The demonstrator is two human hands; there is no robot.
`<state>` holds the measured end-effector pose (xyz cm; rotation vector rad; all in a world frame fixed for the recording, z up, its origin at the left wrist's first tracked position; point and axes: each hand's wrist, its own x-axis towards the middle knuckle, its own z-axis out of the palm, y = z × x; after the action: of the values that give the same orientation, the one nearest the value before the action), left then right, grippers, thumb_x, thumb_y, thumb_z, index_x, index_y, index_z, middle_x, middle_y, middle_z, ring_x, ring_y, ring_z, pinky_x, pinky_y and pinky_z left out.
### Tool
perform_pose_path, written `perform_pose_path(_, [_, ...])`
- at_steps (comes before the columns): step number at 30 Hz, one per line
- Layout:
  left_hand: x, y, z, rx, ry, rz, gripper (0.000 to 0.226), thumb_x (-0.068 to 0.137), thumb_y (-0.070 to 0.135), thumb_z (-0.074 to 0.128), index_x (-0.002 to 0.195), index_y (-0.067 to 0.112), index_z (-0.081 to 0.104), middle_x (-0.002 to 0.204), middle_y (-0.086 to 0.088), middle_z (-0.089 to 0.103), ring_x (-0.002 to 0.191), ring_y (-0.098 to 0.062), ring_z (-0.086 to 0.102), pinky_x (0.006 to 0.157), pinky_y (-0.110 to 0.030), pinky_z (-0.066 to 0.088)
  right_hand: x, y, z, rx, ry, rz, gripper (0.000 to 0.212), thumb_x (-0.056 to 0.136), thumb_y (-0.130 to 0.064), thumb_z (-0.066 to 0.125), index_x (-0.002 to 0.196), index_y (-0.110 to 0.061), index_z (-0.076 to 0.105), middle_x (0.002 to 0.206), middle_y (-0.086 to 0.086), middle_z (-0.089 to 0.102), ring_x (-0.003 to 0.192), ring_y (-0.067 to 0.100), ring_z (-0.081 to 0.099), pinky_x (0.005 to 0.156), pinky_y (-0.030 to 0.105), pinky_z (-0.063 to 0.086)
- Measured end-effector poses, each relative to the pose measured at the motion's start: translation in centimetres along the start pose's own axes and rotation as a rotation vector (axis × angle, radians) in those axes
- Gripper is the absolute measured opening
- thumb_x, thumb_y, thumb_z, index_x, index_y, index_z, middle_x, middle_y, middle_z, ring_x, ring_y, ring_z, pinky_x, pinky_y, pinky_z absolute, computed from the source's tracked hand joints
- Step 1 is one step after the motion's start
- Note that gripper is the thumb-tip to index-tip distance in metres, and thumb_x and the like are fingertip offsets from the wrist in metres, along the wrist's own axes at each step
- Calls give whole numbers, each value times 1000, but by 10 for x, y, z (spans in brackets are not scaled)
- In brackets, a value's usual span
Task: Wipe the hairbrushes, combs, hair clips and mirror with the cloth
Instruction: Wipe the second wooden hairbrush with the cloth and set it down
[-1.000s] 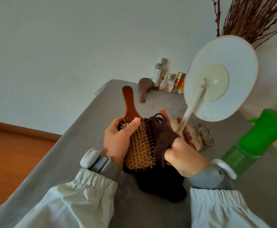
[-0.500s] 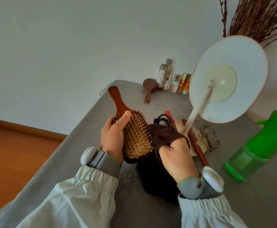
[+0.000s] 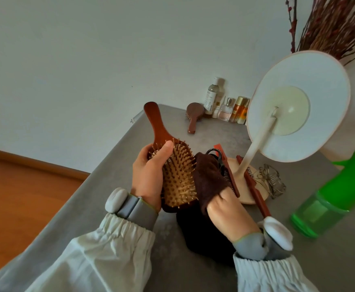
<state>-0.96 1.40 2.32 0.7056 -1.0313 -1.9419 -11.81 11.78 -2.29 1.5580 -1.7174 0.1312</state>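
Note:
My left hand (image 3: 149, 178) grips a large wooden paddle hairbrush (image 3: 177, 180), bristles up, handle pointing away. My right hand (image 3: 229, 213) holds a dark brown cloth (image 3: 209, 180) pressed against the brush's right edge; the rest of the cloth hangs down to the table. Behind the cloth lie a black hair clip (image 3: 215, 153), reddish-brown combs (image 3: 254, 190) and a clear claw clip (image 3: 270, 182), around the base of a round white standing mirror (image 3: 299, 106) seen from the back. A small brown hairbrush (image 3: 194, 115) rests far back.
A green spray bottle (image 3: 332, 197) stands at the right. Several cosmetic bottles (image 3: 227, 106) line the far wall, with dried branches (image 3: 339, 24) behind the mirror. The grey table (image 3: 92, 207) drops off at its left edge to a wooden floor.
The brush has tilted so its handle leans further left, and my right hand has slid the cloth from over the bristles to the brush's right edge.

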Motion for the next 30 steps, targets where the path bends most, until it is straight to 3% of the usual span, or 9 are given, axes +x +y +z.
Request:
perform_pose_path(1, [0, 0, 0, -2, -5, 3, 33, 82, 27, 70, 110, 12, 62, 99, -13, 72, 90, -31, 70, 81, -45, 57, -9, 5, -5, 38, 71, 31, 74, 101, -8, 34, 135, 4, -30, 147, 41, -11, 136, 35, -29, 108, 22, -18])
perform_pose_path(3, [-1, 1, 0, -4, -24, 14, 32, 81, 25, 71, 109, 11, 64, 99, -12, 73, 91, -31, 70, 82, -45, 57, -13, 4, -6, 3, -1, 186, 41, 100, 8, 13, 138, 22, 7, 137, 40, 37, 140, 32, 27, 115, 28, -1])
perform_pose_path(5, [-1, 1, 0, 21, -33, 51, 30, 80, 23, 71, 108, 13, 65, 96, -10, 73, 89, -28, 71, 80, -42, 58, -4, -5, -38, 324, -301, 305, 41, 101, -5, 23, 107, -11, 63, 93, -13, 71, 86, -2, 66, 100, 3, 16])
perform_pose_path(7, [-2, -2, 2, 53, -40, 75, 29, 79, 22, 73, 107, 15, 66, 95, -8, 74, 88, -25, 71, 81, -40, 58, 0, -1, -35, 552, -316, 469, 31, 98, -13, 42, 95, -30, 68, 97, -18, 67, 93, -1, 63, 77, -6, 23])
perform_pose_path(9, [-4, -6, 5, 54, -46, 68, 27, 80, 20, 73, 106, 15, 66, 96, -9, 74, 89, -27, 71, 83, -42, 57, 1, 3, -37, 620, -334, 485, 40, 93, -7, 47, 130, -18, 55, 131, -2, 56, 126, 13, 48, 95, 3, 23])
perform_pose_path(14, [-4, -14, 9, 75, -46, 75, 19, 82, 19, 71, 99, 21, 65, 96, -7, 74, 90, -24, 70, 84, -39, 57, 9, 5, -40, 714, -187, 645, 51, 77, -21, 37, 119, -19, 66, 114, -1, 69, 104, 16, 63, 88, 13, 36])
perform_pose_path(19, [-5, -11, 8, -13, -113, -15, 38, 83, 18, 68, 120, 20, 59, 107, -11, 71, 98, -29, 68, 89, -45, 54, 8, 3, -38, 883, -287, 659, 48, 88, -15, 42, 136, -17, 50, 136, -1, 53, 129, 12, 45, 102, 11, 24])
perform_pose_path(25, [-8, -15, 12, -73, -194, 4, 53, 86, 15, 64, 132, 36, 49, 109, -6, 71, 99, -25, 69, 89, -43, 54, 14, 3, -46, 648, -14, 799, 40, 85, -33, 41, 100, -17, 74, 89, 1, 74, 79, 21, 68, 75, 21, 43])
perform_pose_path(30, [-8, -18, 11, 33, -217, 103, 41, 85, 14, 64, 121, 33, 59, 107, -8, 70, 98, -27, 68, 86, -42, 55, 12, 5, -48, 674, -189, 746, 28, 92, -14, 48, 113, -14, 67, 103, 4, 70, 95, 23, 64, 86, 23, 44])
